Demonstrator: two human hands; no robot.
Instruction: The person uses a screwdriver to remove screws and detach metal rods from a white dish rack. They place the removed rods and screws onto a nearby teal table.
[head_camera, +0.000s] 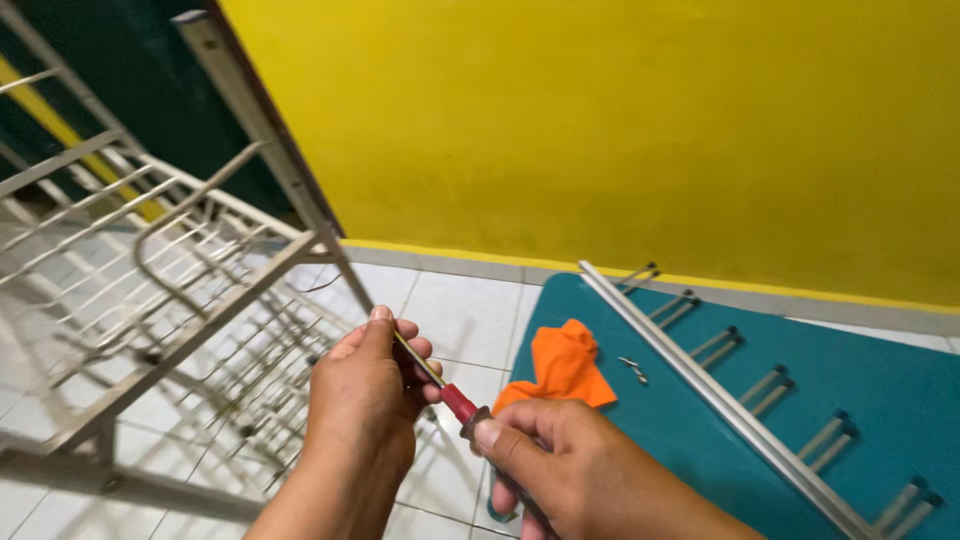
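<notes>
A screwdriver (455, 400) with a red handle and a thin metal shaft lies across both hands near the bottom centre. My right hand (575, 470) grips the handle, thumb resting by the red collar. My left hand (365, 390) pinches the shaft, its tip hidden behind the fingers. Just left of the hands stands a white metal wire rack (170, 290), its slanted frame leg close to my left hand.
A teal mat (850, 360) lies on the white tiled floor at right. On it rest an orange cloth (560, 365), a long metal rail with pegs (740, 410) and a few small screws (633, 368). A yellow wall (600, 120) runs behind.
</notes>
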